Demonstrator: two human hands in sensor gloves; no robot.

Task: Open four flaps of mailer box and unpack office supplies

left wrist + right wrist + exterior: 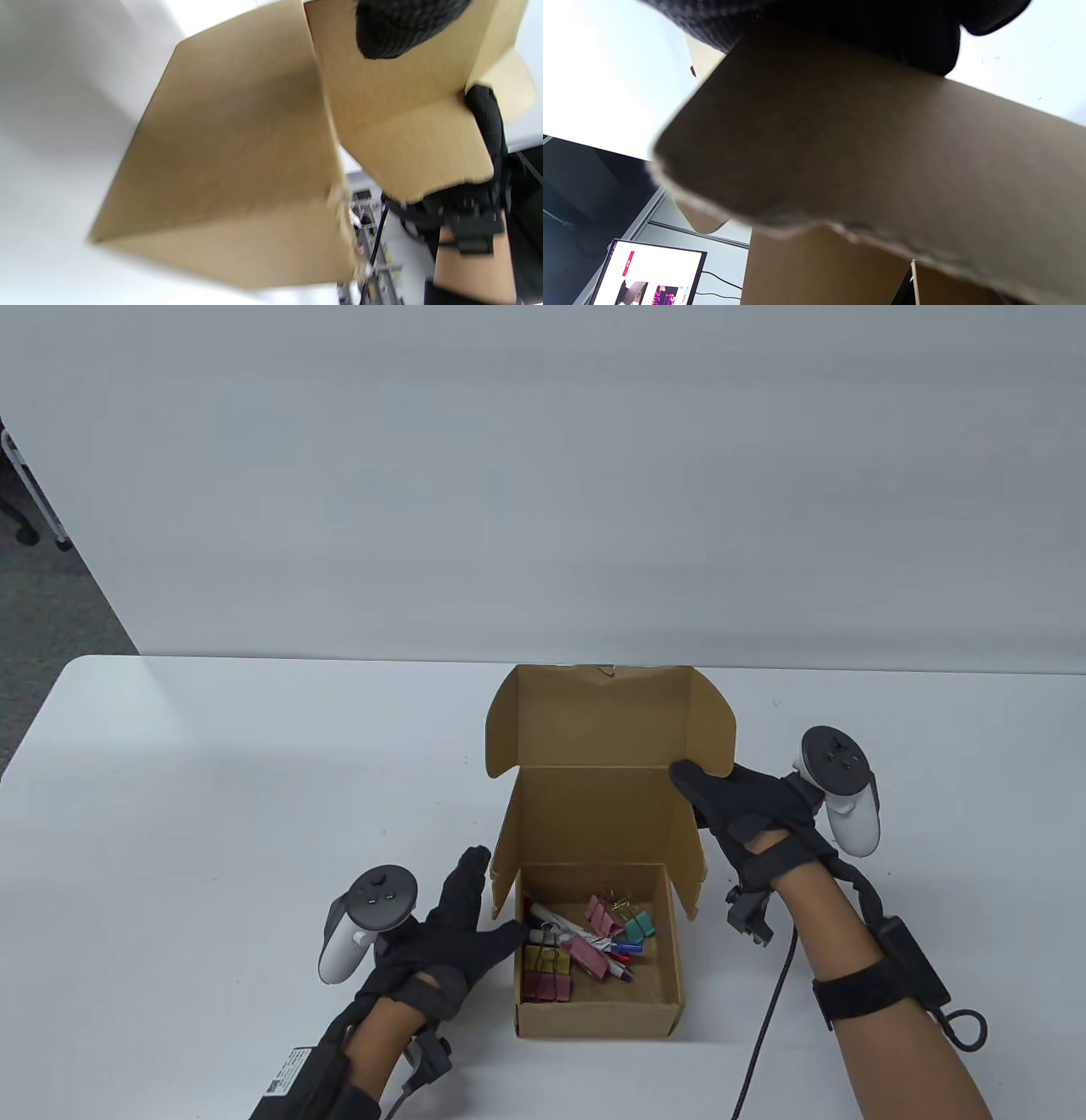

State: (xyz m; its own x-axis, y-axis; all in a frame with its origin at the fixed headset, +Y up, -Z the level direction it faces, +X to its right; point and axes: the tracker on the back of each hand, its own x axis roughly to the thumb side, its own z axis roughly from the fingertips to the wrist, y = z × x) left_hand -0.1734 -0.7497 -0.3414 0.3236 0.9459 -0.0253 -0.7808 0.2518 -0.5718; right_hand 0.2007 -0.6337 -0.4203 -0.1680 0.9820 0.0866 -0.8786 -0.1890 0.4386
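1. Near the front edge of the white worktop (212,746) stands the brown mailer box (598,1010), its lid (594,721) raised upright at the far side and both side flaps lifted.
2. Inside lie the office supplies: coloured binder clips (551,976) and a few pens (585,946), heaped toward the near left of the floor.
3. My reading is that the flaps are being spread so the opening stays wide; doing this well means folding each side flap outward past upright so it does not spring back over the contents.
4. Steady the box body while pressing, since it is light and would likely slide.
5. The left hand (450,929) lies with fingers fairly straight, its fingertips on the left side flap (509,848) and thumb at the box's left rim; it grips nothing.
6. The right hand (747,819) reaches over the right side flap (687,848), thumb against the lid's inner corner; the right wrist view shows cardboard under the glove, so it seems to pinch the flap's upper edge.
7. Once both flaps hold open, a hand can reach in from above.
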